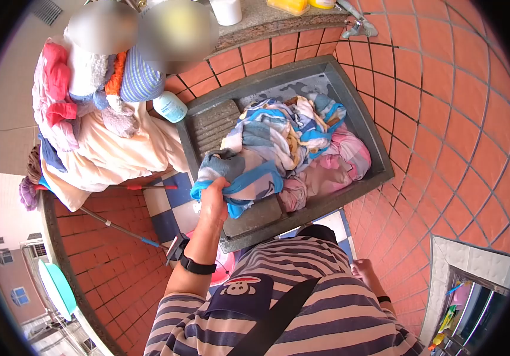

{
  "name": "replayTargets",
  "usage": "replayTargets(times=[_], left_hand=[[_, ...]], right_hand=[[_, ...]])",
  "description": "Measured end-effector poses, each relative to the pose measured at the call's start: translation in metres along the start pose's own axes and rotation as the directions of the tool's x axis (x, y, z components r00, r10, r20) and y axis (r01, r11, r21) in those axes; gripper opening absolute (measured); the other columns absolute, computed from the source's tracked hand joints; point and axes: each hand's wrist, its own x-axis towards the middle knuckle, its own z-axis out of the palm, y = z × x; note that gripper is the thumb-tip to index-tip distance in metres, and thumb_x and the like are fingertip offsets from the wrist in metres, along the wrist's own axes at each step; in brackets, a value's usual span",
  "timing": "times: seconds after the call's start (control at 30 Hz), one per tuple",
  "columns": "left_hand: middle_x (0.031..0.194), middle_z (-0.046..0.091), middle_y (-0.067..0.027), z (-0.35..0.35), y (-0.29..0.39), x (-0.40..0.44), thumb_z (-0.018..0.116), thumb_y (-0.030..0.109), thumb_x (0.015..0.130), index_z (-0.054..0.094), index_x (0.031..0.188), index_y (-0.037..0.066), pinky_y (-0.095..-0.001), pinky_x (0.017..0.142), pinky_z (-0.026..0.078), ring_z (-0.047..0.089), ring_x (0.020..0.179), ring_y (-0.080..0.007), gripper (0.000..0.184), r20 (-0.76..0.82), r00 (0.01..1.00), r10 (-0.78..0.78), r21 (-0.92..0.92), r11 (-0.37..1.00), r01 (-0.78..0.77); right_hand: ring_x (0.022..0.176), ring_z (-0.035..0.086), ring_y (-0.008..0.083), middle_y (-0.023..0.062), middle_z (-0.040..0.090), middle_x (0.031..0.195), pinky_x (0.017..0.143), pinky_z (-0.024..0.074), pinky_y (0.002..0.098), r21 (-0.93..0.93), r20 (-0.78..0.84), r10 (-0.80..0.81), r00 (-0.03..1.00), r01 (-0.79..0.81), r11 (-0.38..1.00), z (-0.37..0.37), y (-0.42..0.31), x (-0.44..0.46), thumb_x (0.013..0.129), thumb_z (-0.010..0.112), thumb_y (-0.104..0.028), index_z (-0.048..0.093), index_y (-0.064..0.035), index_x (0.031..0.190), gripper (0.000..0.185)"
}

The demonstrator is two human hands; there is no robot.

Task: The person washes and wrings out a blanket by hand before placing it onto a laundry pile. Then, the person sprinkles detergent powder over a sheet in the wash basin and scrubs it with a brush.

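My left hand [213,199] is closed on the blue-edged corner of a multicoloured patterned cloth [261,139] at the near left of a dark stone sink [379,148]. The cloth lies bunched across the sink and over part of its ridged washboard [213,127]. Beside it on the right, pink cloth [332,172] rests in the basin. My right hand [362,268] hangs low by my right side, outside the sink, its fingers curled; whether it holds anything is too small to tell.
A heap of cream cloth [124,154] and other laundry lies left of the sink. A pale blue bottle [170,107] stands at the sink's left corner. Behind is a stone counter [267,25] with a white cup [226,10]. A pink basin [224,264] sits below.
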Motion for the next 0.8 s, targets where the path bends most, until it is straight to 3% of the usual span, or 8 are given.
replayTargets(times=[0.03,0.17,0.27,0.37,0.43,0.47,0.67,0.8], left_hand=[[0.082,0.055,-0.0075,-0.005,0.006,0.006,0.050,-0.003,0.069,0.054,0.089,0.000,-0.0343,0.070,0.047,0.055,0.073,-0.0210,0.021,-0.012,0.999,-0.051,-0.029,0.998,0.051],[0.065,0.052,-0.0054,0.051,0.072,-0.026,0.046,-0.003,0.066,0.050,0.070,0.003,-0.0364,0.068,0.049,0.054,0.060,-0.0204,0.009,0.041,0.999,0.004,-0.261,0.965,0.007],[0.064,0.052,-0.0049,0.091,0.123,-0.063,0.046,-0.004,0.066,0.051,0.072,0.003,-0.0351,0.065,0.049,0.054,0.057,-0.0195,0.010,0.176,0.982,0.073,-0.371,0.928,-0.002],[0.074,0.058,-0.0094,0.085,0.140,-0.071,0.045,-0.004,0.066,0.056,0.090,-0.003,-0.0367,0.072,0.051,0.060,0.067,-0.0225,0.026,0.527,0.836,0.154,-0.476,0.868,0.141],[0.094,0.063,-0.0163,0.113,0.155,-0.111,0.045,-0.005,0.062,0.054,0.108,-0.007,-0.0395,0.082,0.050,0.063,0.087,-0.0287,0.047,0.346,0.934,0.083,-0.409,0.910,0.070],[0.103,0.062,-0.0179,0.105,0.152,-0.116,0.046,-0.005,0.059,0.051,0.116,-0.008,-0.0399,0.087,0.048,0.061,0.096,-0.0305,0.057,0.365,0.927,0.081,-0.405,0.911,0.079],[0.114,0.061,-0.0115,0.017,0.091,-0.092,0.051,-0.010,0.047,0.050,0.124,-0.003,-0.0320,0.092,0.043,0.057,0.107,-0.0247,0.077,0.331,0.942,0.060,-0.115,0.993,-0.023],[0.127,0.052,-0.0203,-0.078,-0.021,-0.037,0.070,0.026,0.076,0.042,0.135,0.002,-0.0426,0.094,0.044,0.055,0.111,-0.0320,0.069,0.171,0.982,-0.080,0.552,0.833,-0.028]], right_hand=[[0.070,0.064,0.0209,0.0097,0.063,0.071,0.065,0.0549,0.0344,0.099,-0.092,0.243,0.966,-0.234,0.967,-0.030,-0.140,-0.030,0.082,0.070,-0.038,0.066,0.0039,0.088,0.042],[0.104,0.061,0.0305,0.0223,0.062,0.109,0.090,0.0483,0.0420,0.409,0.399,-0.258,0.880,0.081,0.909,-0.018,-0.344,-0.032,0.086,0.042,-0.067,0.056,0.0095,0.113,0.082],[0.131,0.037,0.0351,0.0251,0.037,0.141,0.103,0.0335,0.0517,0.473,0.836,-0.379,0.397,-0.171,0.864,0.074,-0.421,-0.030,0.073,0.031,-0.081,0.030,0.0061,0.138,0.109],[0.133,0.034,0.0362,0.0231,0.035,0.143,0.103,0.0327,0.0542,0.400,0.830,-0.546,-0.115,-0.559,0.726,0.170,-0.460,-0.035,0.075,0.035,-0.079,0.027,0.0034,0.140,0.105],[0.127,0.040,0.0383,0.0295,0.041,0.135,0.102,0.0357,0.0532,0.613,0.788,-0.510,0.345,-0.519,0.597,0.185,-0.524,-0.083,0.081,0.041,-0.072,0.034,0.0037,0.136,0.094],[0.115,0.048,0.0355,0.0277,0.050,0.122,0.097,0.0407,0.0488,0.895,0.345,-0.647,0.680,-0.032,0.444,0.197,-0.527,-0.067,0.086,0.054,-0.048,0.040,0.0018,0.132,0.070],[0.110,0.051,0.0336,0.0261,0.051,0.119,0.093,0.0422,0.0459,0.624,0.441,-0.801,0.405,0.503,0.598,0.181,-0.591,-0.023,0.085,0.056,-0.043,0.040,0.0031,0.131,0.067],[0.107,0.052,0.0324,0.0251,0.051,0.116,0.091,0.0432,0.0440,0.351,0.478,-0.819,0.317,0.786,0.509,0.167,-0.609,-0.011,0.084,0.058,-0.040,0.040,0.0040,0.131,0.066]])
